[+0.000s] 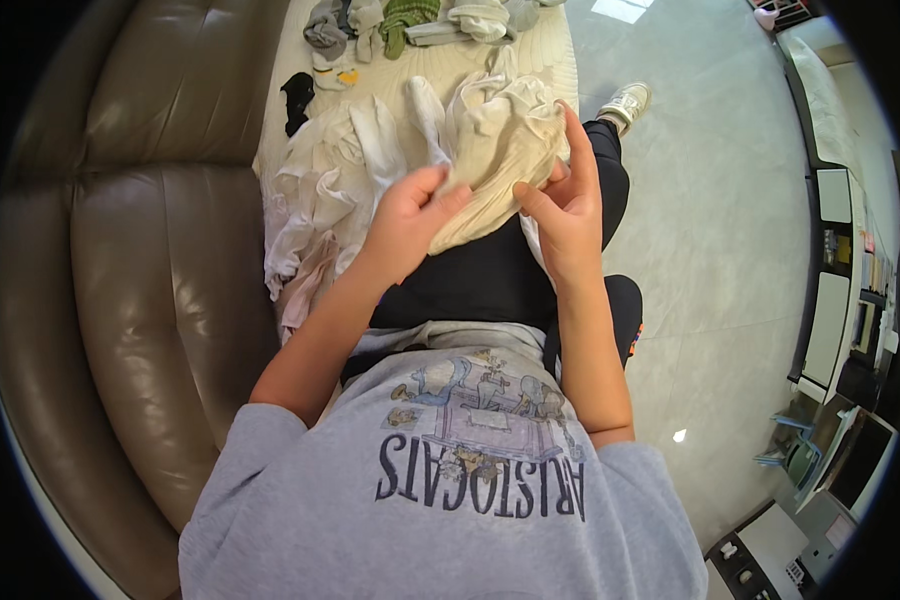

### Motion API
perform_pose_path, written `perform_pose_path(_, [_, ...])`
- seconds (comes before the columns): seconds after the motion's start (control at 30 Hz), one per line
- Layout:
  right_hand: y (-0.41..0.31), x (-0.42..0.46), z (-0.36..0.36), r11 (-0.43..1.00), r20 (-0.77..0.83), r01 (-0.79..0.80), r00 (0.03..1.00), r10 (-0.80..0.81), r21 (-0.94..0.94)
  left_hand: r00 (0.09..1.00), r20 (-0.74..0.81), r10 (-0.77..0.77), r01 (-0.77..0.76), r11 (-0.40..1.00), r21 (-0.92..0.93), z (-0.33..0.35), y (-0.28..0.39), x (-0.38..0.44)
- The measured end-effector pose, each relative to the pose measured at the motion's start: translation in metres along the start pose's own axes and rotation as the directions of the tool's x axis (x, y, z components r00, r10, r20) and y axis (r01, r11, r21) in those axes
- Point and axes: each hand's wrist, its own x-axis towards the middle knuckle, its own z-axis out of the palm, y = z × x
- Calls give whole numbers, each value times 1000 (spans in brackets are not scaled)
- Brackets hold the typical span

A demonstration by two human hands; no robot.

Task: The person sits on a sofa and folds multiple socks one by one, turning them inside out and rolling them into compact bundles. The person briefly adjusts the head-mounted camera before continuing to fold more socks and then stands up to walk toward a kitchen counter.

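Above my lap, a cream knit cloth piece (487, 184), perhaps a sock, is stretched between both hands. My left hand (401, 225), slightly blurred, pinches its near left edge. My right hand (574, 214) grips the right side, thumb in front and fingers partly hidden behind it. Close by lie loose white socks (379, 142), heaped on the cream ribbed cover (375, 71). A pink cloth piece (311, 281) lies at the heap's near left. Farther off are a black sock (297, 101) and a white sock with yellow marks (335, 76).
Bundled grey (325, 31), green (407, 21) and white socks (480, 19) sit at the cover's far end. A brown leather sofa (150, 285) borders the left. To the right is grey tiled floor (712, 247), with my shoe (628, 103) and a low cabinet (825, 330).
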Motion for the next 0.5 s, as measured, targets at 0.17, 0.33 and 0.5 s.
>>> perform_pose_path(0.17, [-11, -18, -26, 996, -67, -88, 994, 86, -15, 998, 42, 35, -25, 975, -220, -21, -2, -1])
perform_pose_path(0.33, [-7, -60, -60, 1000, 32, 16, 999, -16, -19, 997, -72, 30, -48, 966, -253, -17, -1, -4])
perform_pose_path(0.5, [-16, -97, -71, 991, 135, 47, 990, -31, -122, 961, -277, 16, -148, 874, -463, -32, -13, 9])
